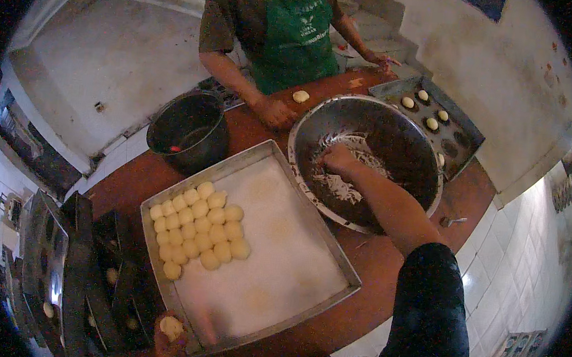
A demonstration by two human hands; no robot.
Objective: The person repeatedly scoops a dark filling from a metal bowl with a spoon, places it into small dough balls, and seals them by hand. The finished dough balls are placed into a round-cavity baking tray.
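Note:
My left hand (162,345), at the bottom edge, holds a small piece of pale dough (171,327) beside the tray's near corner. My right hand (338,159) reaches down into a wide metal bowl (437,200). Its curled fingers touch a dark brown filling (392,131) with whitish streaks or shreds; the fingertips are hidden, so whether they grip any is unclear. Between my arms lies a square metal tray (276,330) with a pale lining. Rows of round dough balls (204,225) sit close together in its left half. A blurred pinkish streak shows near its front corner.
Across the reddish table (123,183), a person in a green apron (294,36) rests one hand (275,113) near a dough piece (301,96). A dark pot (191,128) stands left, a moulded baking pan (464,155) right, a small metal utensil (455,220) nearby. Dark pans (76,273) crowd the lower left.

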